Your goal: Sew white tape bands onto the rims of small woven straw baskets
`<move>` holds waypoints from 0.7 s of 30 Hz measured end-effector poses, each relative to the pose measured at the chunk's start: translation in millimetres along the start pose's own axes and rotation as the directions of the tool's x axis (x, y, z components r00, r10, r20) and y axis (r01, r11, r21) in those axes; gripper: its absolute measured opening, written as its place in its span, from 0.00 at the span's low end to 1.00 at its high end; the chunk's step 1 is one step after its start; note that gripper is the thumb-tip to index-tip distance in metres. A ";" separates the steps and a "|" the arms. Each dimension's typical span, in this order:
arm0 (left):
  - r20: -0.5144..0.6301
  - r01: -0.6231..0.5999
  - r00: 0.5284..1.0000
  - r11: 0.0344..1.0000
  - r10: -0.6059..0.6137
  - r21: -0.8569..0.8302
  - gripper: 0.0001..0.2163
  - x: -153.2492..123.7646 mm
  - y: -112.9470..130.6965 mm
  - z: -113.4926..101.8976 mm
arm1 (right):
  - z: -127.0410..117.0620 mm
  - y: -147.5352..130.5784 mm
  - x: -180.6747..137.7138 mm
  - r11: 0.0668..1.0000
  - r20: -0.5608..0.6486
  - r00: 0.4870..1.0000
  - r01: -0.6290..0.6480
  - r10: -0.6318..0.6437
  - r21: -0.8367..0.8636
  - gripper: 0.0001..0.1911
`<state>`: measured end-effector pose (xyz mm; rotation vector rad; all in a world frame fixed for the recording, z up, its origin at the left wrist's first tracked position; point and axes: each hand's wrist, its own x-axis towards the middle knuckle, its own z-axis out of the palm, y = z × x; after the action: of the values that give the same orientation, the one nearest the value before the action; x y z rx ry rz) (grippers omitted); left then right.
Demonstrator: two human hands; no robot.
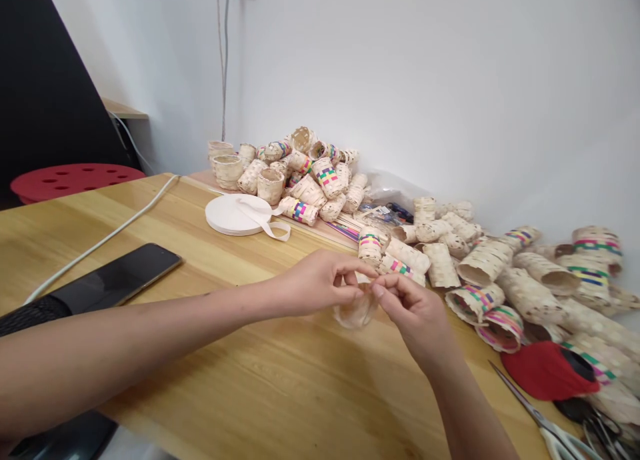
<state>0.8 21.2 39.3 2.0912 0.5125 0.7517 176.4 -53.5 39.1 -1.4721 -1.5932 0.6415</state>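
Over the middle of the table I hold a small pale woven basket [356, 313] by its upper rim. My left hand [325, 283] has thumb and fingers pinched at the rim's left side. My right hand [413, 310] pinches at the rim's right side, its fingertips almost meeting those of the left. The basket's lower part hangs below the fingers and is blurred. Whether a thin strand runs between the fingertips I cannot tell.
Woven baskets [327, 179], some with coloured bands, are heaped along the wall. A roll of white tape [233, 215] and a phone [117, 277] lie left on the wooden table [240, 387]. Scissors [537, 417] and a red cloth item [545, 371] lie right. A red stool [75, 180] stands behind.
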 end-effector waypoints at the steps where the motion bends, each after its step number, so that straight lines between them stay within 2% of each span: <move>1: -0.003 0.013 1.000 1.000 -0.013 0.004 0.15 2.1 -0.9 -0.7 | -1.0 0.7 0.5 1.000 -0.007 1.000 0.006 -0.007 -0.013 0.13; 9: -0.042 0.065 0.997 0.998 -0.065 0.005 0.08 8.2 -9.2 0.9 | -5.6 2.5 4.1 0.989 -0.095 0.994 0.034 -0.048 -0.145 0.13; 12: -0.019 0.038 0.999 0.999 -0.037 0.026 0.07 7.6 -12.7 0.3 | -6.3 3.0 5.0 0.987 -0.107 0.994 0.020 -0.037 -0.156 0.13; 14: -0.018 -0.033 0.999 0.992 0.036 0.123 0.07 6.8 -13.7 -1.0 | -6.1 3.0 5.3 0.987 -0.106 0.993 0.025 -0.043 -0.161 0.13; 17: 0.025 -0.211 0.977 0.932 0.213 0.294 0.11 5.8 -14.6 -2.5 | -5.5 2.2 5.1 0.985 -0.105 0.993 0.035 -0.053 -0.167 0.13; 19: 0.096 -0.310 0.951 0.893 0.295 0.328 0.14 5.8 -16.7 -1.5 | -5.5 1.5 4.6 0.985 -0.104 0.993 0.044 -0.062 -0.166 0.13; 21: 0.153 -0.357 0.934 0.875 0.323 0.328 0.14 6.3 -20.3 1.4 | -6.0 0.6 4.0 0.986 -0.098 0.993 0.053 -0.069 -0.155 0.13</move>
<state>4.6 35.7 24.1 2.5836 0.2355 0.7988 182.0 -50.6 42.7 -1.5352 -1.6292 0.4093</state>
